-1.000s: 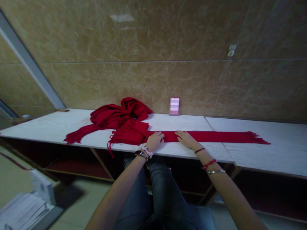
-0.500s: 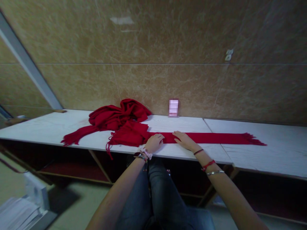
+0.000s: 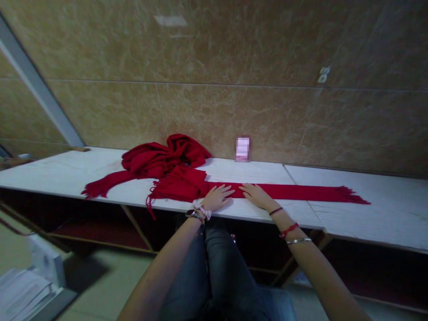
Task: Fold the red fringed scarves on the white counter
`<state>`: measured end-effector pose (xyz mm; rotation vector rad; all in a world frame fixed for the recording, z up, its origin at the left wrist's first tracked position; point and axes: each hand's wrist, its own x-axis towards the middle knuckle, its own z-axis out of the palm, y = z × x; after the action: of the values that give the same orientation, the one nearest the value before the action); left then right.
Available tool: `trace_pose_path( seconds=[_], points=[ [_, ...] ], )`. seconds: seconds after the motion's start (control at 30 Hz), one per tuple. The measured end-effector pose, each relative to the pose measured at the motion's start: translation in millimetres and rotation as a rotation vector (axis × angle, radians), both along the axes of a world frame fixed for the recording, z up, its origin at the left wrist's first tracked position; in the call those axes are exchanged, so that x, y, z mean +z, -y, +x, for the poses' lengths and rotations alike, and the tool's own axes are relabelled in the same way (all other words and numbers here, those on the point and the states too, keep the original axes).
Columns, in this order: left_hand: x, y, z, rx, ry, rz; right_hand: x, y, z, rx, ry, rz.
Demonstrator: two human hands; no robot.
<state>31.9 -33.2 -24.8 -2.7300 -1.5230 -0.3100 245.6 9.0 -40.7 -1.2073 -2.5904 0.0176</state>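
Note:
A red fringed scarf lies as a long narrow strip along the white counter, its tasselled end pointing right. My left hand rests on the strip with its fingers spread. Just to the right, my right hand lies on the same strip, palm down, fingers stretched out. Left of my hands, a bunched heap of red cloth with fringed ends sits on the counter. Part of the red fabric overlaps the strip's left end, so I cannot tell whether they are one piece.
The white counter runs along a tan marble-like wall. A small blurred-out card or phone leans on the wall behind my hands. Shelves open below the counter. A white box with papers stands low at the left.
My left hand's fingers have spread and reached slightly right along the strip. The right hand stays almost in place. The view has shifted a little.

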Motion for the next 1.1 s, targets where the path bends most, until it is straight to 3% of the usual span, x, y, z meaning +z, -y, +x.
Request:
trace_pose_path(
  seconds=[0.17, 0.27, 0.43, 0.57, 0.6, 0.63, 0.7, 0.83, 0.97, 1.1],
  points=[
    [-8.2, 6, 8, 0.375, -0.008, 0.083, -3.6, 0, 6, -0.121, 0.071, -0.006],
    [-15.3, 6, 11, 0.468, -0.001, 0.145, -1.5, 0, 8, -0.113, 0.091, -0.029],
    [-16.2, 4, 9, 0.463, 0.018, 0.205, 7.3, 1, -6, -0.133, 0.082, -0.076],
    [-5.9, -2, 10, 0.082, -0.037, 0.204, 8.3, 3, -22, -0.067, 0.091, -0.056],
    [-3.2, -3, 11, 0.049, -0.047, 0.185, 7.3, 3, -23, -0.051, 0.098, -0.054],
    [-0.9, -5, 14, 0.078, -0.048, 0.167, 6.0, 3, -23, -0.042, 0.102, -0.052],
    [2.3, -5, 21, 0.264, -0.026, 0.152, 3.5, 0, -17, -0.047, 0.099, -0.049],
    [4.0, -2, 36, 0.552, 0.027, 0.154, 0.8, -6, 15, -0.125, 0.107, -0.064],
    [4.1, -3, 50, 0.703, 0.062, 0.121, -3.9, -12, 71, -0.273, 0.142, -0.086],
    [5.2, -9, 60, 0.777, 0.091, 0.034, -13.4, -16, 149, -0.453, 0.151, -0.069]
  ],
)
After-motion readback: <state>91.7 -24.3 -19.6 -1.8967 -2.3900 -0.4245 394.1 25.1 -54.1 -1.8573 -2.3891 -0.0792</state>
